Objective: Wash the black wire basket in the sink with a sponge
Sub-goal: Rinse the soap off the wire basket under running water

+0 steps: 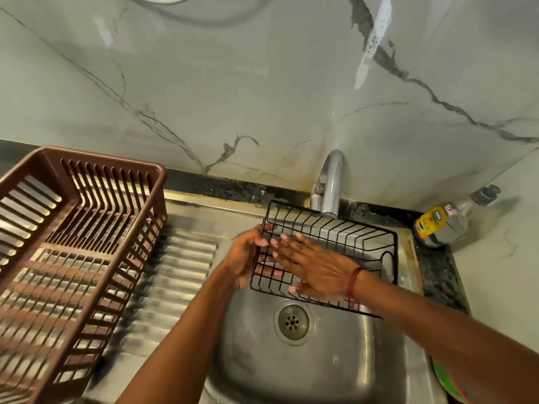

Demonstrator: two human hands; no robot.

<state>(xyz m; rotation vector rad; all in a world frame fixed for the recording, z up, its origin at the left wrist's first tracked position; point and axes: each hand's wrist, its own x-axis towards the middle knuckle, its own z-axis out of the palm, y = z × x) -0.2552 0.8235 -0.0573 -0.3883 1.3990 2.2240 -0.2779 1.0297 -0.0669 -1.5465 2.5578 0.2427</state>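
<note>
Kitchen sink, from above: wire basket (pixel 347 237) is held over the back half of the sink (pixel 262 363), directly under the tap (pixel 331 185), w/ the drain (pixel 293 321) in front of it. Left hand (pixel 248 255) grips the basket's left rim; right hand (pixel 315 266) lies flat against its wires, fingers straight. Drainboard (pixel 175 272) runs left of the sink, w/ a slatted crate (pixel 102 154) on it at far left. Soap bottle (pixel 443 223) sits right of the tap in the counter's back corner, near the basket but apart. Wall (pixel 262 97) rises behind everything.
</note>
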